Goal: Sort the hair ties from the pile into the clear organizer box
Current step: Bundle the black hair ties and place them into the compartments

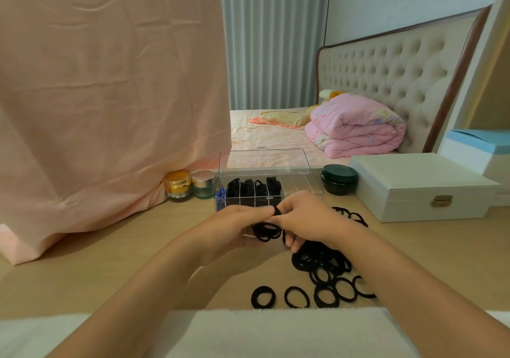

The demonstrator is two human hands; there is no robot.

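Centrally, above the counter (91, 269): left hand (237, 223) and right hand (307, 216), meeting, both gripping a bundle of black hair ties (266, 232). Left fingers (259, 214) are curled round the bundle's left end. Right fingers (292, 243) are curled about its right end, with one loop hooked over a fingertip at the top. Bundle: several thick, matte fabric loops held together, oval, long axis left to right between the hands. Pile (323, 263) of like ties: on the counter, just under and right of the right hand, loops overlapping; single rings lie flat nearer the front edge. Clear organizer box (303, 183): behind the hands, long axis left to right, lid (263, 161) standing open at the back, left-hand compartments packed with black ties. Flanking it: cosmetic jars and a white jewellery box (419, 186).
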